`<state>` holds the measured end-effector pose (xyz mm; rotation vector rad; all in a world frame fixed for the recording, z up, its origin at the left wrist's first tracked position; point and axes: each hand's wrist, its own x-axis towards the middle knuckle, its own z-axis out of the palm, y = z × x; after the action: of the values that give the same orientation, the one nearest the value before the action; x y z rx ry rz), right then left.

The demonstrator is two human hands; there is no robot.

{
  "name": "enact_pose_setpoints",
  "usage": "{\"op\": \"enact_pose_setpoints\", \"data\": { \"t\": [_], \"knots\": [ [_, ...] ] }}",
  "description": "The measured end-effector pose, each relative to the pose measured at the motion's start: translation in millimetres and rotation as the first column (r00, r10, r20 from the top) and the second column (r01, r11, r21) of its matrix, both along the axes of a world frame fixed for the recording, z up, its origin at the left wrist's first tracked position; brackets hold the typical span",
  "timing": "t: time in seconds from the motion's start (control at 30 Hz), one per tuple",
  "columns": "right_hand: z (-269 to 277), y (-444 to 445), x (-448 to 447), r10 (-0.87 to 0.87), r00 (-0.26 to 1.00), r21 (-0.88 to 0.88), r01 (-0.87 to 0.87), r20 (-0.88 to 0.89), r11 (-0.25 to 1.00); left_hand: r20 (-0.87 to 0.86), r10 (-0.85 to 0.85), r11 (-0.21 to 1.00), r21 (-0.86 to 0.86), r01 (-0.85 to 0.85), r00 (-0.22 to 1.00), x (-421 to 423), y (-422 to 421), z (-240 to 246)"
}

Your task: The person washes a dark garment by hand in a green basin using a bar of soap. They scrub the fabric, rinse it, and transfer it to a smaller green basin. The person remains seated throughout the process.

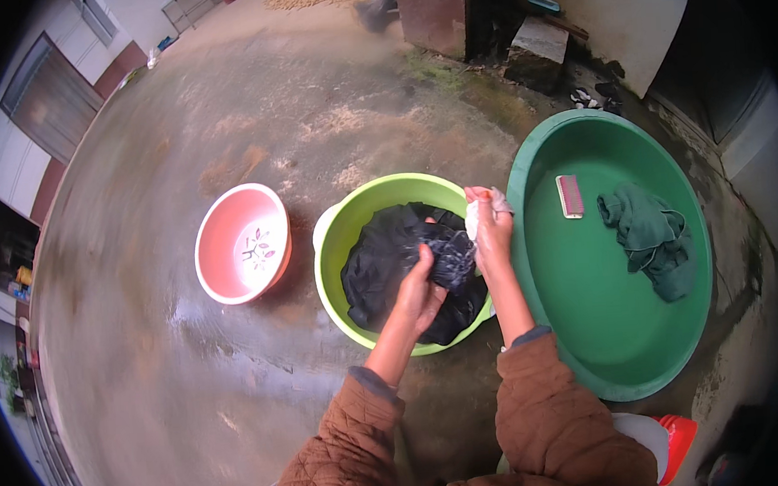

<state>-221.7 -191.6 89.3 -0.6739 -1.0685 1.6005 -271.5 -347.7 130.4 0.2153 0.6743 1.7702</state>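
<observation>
A lime-green plastic basin (327, 273) stands before me with dark wet cloth (377, 264) bunched in it. My left hand (419, 294) is over the basin, its thumb and fingers around a bunched part of the dark cloth that looks wet or soapy. At the basin's right rim, my right hand (492, 233) grips a white cloth (473, 219), close beside the dark bunch. To the right, a large green tub (565, 285) holds a scrubbing brush (570, 196) with pink bristles and a crumpled dark green garment (653, 240).
A pink basin (229, 246) with a printed plant pattern stands on the wet concrete floor (163, 257) to the left. Beyond the green tub are a stone block (537, 47) and a wall. A red shoe (678, 442) shows at lower right.
</observation>
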Motion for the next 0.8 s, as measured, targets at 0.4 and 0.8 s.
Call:
{"op": "enact_pose_setpoints", "data": {
  "t": [0.4, 0.8],
  "knots": [
    [-3, -24, -13, 0.039, 0.998, -0.166, -0.047, -0.047, 0.985, 0.096, 0.011, 0.998, -0.061, -0.005, 0.995, -23, -7, -32],
    [7, -82, -15, 0.148, 0.923, -0.460, -0.311, -0.357, 0.832, -0.565, -0.262, 0.681, -0.682, -0.265, 0.782, -37, -6, 2]
  ]
}}
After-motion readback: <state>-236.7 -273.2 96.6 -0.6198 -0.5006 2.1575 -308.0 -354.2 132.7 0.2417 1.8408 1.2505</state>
